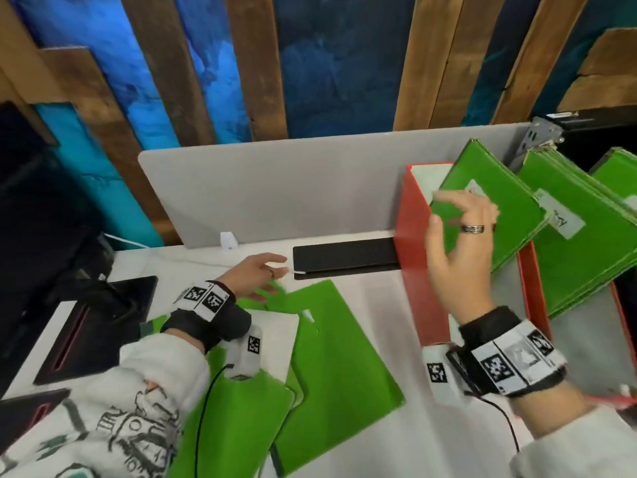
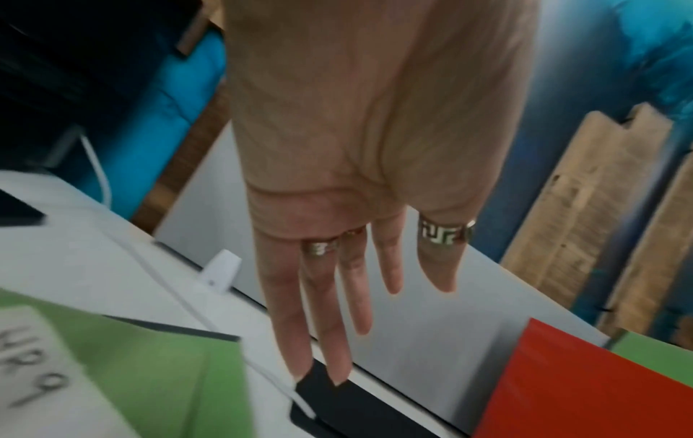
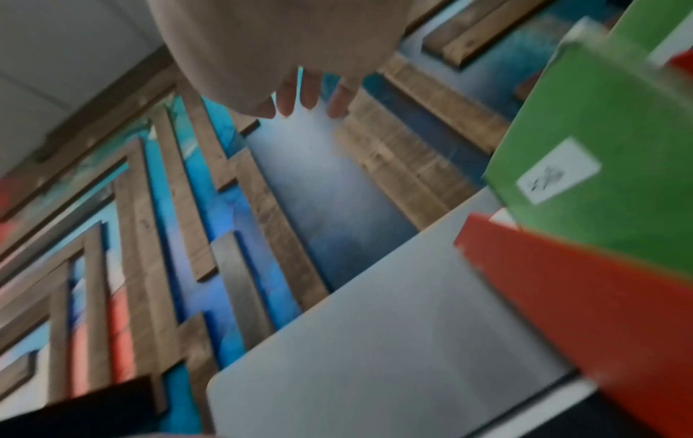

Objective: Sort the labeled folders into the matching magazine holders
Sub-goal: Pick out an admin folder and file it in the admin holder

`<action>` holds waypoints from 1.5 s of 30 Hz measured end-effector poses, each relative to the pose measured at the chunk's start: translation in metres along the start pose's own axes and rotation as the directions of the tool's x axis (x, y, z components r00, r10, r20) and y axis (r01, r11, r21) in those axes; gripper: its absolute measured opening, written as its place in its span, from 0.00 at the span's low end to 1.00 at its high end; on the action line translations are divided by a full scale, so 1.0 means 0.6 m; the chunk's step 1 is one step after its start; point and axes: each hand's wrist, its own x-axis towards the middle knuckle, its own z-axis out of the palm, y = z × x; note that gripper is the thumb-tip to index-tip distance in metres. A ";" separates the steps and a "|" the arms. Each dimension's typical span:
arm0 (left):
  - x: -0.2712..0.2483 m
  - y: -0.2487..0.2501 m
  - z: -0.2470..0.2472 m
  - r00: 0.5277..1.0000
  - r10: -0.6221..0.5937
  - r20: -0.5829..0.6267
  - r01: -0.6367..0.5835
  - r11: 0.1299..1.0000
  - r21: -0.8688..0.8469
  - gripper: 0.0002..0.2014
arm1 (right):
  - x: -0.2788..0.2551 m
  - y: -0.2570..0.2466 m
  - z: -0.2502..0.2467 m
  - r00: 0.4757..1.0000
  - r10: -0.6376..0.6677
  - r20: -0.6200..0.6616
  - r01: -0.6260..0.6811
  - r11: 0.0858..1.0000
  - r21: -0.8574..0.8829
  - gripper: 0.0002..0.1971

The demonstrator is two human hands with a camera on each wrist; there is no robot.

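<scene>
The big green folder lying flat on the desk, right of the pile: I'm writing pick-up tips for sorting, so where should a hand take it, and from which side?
Probably the right long edge of the green folder, approached from the right. It lies flat, its left side runs under the pile, and that edge sits on bare desk. The open right hand is on that side.

You are looking at bright green folders [image 1: 339, 353] lying on a white counter [image 1: 389, 439], each showing a white label with dark handwriting. More green folders [image 1: 489, 205] are leaning in red magazine holders [image 1: 413, 243]. A pale grey divider panel [image 1: 275, 191] is standing behind them, with a black flat pad [image 1: 344, 257] at its foot. The wall [image 1: 310, 63] is showing blue and teal paint between brown wooden slats. Your wrist bands [image 1: 506, 363] are wearing black-and-white square codes, and your sleeve [image 1: 113, 415] is white with dark print.
</scene>
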 end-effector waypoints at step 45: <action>0.048 -0.354 -0.182 0.942 -0.242 -0.234 0.285 0.943 0.172 0.36 | -0.295 0.039 0.208 0.181 0.813 0.553 -0.782 0.460 -0.421 0.17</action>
